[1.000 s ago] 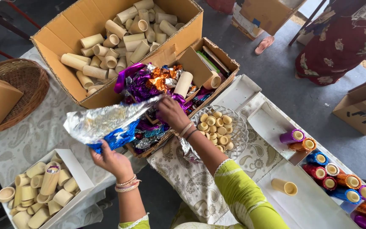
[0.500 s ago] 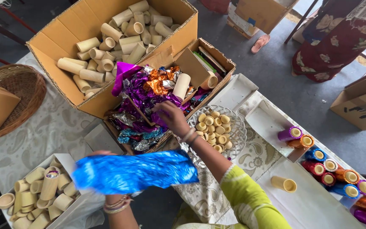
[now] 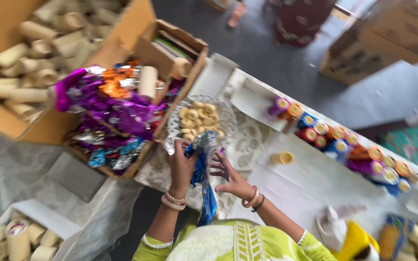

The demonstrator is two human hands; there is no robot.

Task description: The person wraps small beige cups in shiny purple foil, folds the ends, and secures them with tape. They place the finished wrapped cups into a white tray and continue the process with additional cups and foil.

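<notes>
The left hand [image 3: 182,166] pinches the top of a blue foil sheet [image 3: 204,181], which hangs over the bench [image 3: 310,183] edge. The sheet looks light, thin, easy to crease or tear; holding near an edge seems best. The right hand [image 3: 231,179] is spread beside it, fingers touching.

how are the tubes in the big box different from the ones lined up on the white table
The tubes in the big box are bare tan cardboard, heaped loosely at all angles. The tubes on the white table are wrapped in shiny foil, purple, blue, orange and red, and set side by side in a row. Those in the box look longer, though blur makes that uncertain. Both are small cardboard cylinders with open ends.
</notes>
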